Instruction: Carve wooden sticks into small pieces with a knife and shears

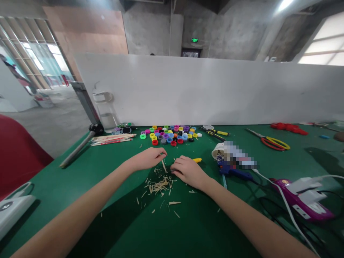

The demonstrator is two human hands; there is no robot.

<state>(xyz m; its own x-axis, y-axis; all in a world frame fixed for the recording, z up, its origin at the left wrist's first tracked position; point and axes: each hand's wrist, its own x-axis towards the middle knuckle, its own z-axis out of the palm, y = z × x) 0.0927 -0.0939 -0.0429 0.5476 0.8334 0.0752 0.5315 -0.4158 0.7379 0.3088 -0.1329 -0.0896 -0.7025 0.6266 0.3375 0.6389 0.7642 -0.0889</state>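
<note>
My left hand [149, 158] is closed in a pinch on a thin wooden stick [163, 166] that slants down to the green table [80, 179]. My right hand [188, 171] rests beside it with fingers curled, and a yellow-handled tool [197, 160] pokes out from behind its knuckles; whether the hand grips it is hidden. Several wood shavings [159, 186] lie scattered just below both hands.
Several coloured plastic rings [170, 135] sit farther back, with wooden sticks [113, 139] and a hammer [80, 145] at left. Screwdrivers [217, 133], scissors [271, 141], a white cup [219, 150], a blue glue gun [233, 172], a purple device [303, 200] with cables lie right. A white partition [204, 89] stands behind.
</note>
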